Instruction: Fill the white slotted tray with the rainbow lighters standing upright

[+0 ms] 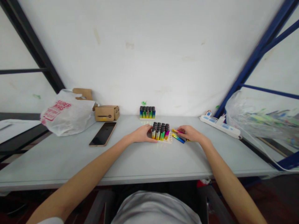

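Left hand [143, 134]: I see thumb and fingers spread apart, at the left side of the rack [170, 139]
Right hand [190, 133]: it is at the loose lighters [178, 138], right of the rack; whether its fingers pinch one, I cannot tell
Standing lighters [162, 135]: in the rack, between both hands
Phone [103, 134]: on the table [149, 161]

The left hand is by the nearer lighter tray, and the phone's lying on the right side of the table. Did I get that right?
Not quite: the head view shows the phone lying on the left side of the table. The left hand is by the nearer lighter tray.
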Available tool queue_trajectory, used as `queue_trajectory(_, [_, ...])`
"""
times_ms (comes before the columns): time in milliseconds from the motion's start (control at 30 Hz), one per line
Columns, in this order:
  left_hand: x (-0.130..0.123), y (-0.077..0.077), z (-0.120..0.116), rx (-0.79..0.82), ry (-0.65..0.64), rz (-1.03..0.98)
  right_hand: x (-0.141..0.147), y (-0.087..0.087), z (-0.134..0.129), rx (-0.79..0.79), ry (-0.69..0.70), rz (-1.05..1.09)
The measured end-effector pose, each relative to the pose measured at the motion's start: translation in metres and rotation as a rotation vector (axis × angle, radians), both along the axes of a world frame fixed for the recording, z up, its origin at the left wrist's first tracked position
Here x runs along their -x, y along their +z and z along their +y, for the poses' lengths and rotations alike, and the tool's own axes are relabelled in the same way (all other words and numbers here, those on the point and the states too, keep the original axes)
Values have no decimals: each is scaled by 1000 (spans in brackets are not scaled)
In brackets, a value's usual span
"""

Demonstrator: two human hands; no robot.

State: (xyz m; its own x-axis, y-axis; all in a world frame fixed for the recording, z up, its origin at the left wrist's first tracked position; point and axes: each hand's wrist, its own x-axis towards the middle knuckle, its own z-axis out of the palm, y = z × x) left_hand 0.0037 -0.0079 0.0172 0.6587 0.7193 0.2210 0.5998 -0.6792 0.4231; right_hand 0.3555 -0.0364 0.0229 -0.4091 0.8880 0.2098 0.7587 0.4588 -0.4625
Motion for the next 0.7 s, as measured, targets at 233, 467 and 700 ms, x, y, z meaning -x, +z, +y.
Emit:
queue_trajectory(233, [0, 1, -1, 11, 15, 5, 6, 4, -1, -194, -129, 104])
queue_trajectory(467, [0, 3, -3, 19, 20, -24, 16, 6, -1, -184, -200, 396])
queue_trajectory(700, [0, 3, -3, 23, 13, -24, 30, 7, -3, 55, -167, 700])
